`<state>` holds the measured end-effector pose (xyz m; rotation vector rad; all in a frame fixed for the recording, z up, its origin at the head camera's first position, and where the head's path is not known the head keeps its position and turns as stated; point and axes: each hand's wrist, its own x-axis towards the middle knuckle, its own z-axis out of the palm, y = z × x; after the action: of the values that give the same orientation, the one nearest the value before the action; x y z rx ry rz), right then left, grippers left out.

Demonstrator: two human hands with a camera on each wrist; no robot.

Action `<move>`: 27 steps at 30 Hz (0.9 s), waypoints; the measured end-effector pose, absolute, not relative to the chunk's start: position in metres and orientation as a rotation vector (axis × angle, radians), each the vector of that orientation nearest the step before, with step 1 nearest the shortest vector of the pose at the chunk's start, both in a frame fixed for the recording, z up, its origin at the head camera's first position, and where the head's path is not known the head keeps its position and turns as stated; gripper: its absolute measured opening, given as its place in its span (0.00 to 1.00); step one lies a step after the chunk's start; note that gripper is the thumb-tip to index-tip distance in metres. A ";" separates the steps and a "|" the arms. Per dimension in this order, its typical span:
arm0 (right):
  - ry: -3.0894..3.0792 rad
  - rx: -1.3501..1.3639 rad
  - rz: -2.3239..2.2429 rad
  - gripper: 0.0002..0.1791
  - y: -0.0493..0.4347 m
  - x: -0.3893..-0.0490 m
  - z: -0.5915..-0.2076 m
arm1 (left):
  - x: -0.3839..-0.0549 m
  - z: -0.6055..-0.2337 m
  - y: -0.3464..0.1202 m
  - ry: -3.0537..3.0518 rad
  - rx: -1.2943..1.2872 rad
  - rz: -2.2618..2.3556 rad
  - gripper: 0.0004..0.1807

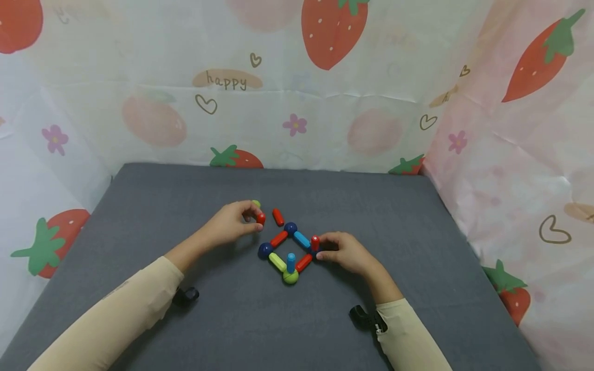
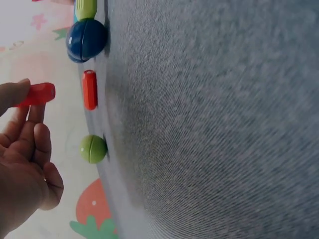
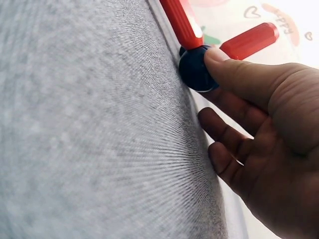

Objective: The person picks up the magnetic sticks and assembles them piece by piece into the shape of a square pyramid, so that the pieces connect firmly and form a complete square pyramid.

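Between thumb and fingers, my left hand [image 1: 235, 222] pinches a short red rod [image 2: 41, 93] above the table. My right hand [image 1: 347, 251] holds the dark blue ball [image 3: 196, 68] at the right corner of a four-sided frame of rods and balls. From that ball a red rod [image 1: 315, 242] stands upright. The frame has a red rod [image 1: 279, 239], a blue rod [image 1: 302, 239], a yellow-green rod [image 1: 277, 262] and another red rod [image 1: 303, 263] as sides. A light blue rod [image 1: 291, 263] stands on the green ball [image 1: 290, 277] at the near corner. Dark blue balls form the far [image 1: 291, 228] and left corners.
A loose red rod [image 1: 278, 217] lies just behind the frame. Another green ball [image 2: 93, 149] rests on the table, mostly hidden behind my left hand in the head view. The grey cloth-covered table [image 1: 260, 324] meets a strawberry-print curtain [image 1: 278, 129] at the back and sides.
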<state>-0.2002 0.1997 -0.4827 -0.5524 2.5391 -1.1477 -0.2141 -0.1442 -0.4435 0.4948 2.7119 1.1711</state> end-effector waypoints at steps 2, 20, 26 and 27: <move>2.536 -0.543 -1.148 0.18 0.200 -0.200 -0.482 | -0.211 -0.443 -0.144 2.683 0.507 1.190 0.11; 2.524 -0.548 -1.165 0.18 0.198 -0.200 -0.483 | -0.203 -0.458 -0.139 2.584 0.635 1.168 0.10; 2.536 -0.548 -1.154 0.19 0.199 -0.200 -0.482 | -0.201 -0.456 -0.138 2.592 0.669 1.132 0.10; 2.536 -0.546 -1.155 0.19 0.199 -0.200 -0.482 | -0.200 -0.455 -0.138 2.588 0.672 1.132 0.10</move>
<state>-0.1997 0.1986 -0.4821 -0.5461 2.5364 -1.1546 -0.2004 -0.1379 -0.4553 0.6718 2.5882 1.1320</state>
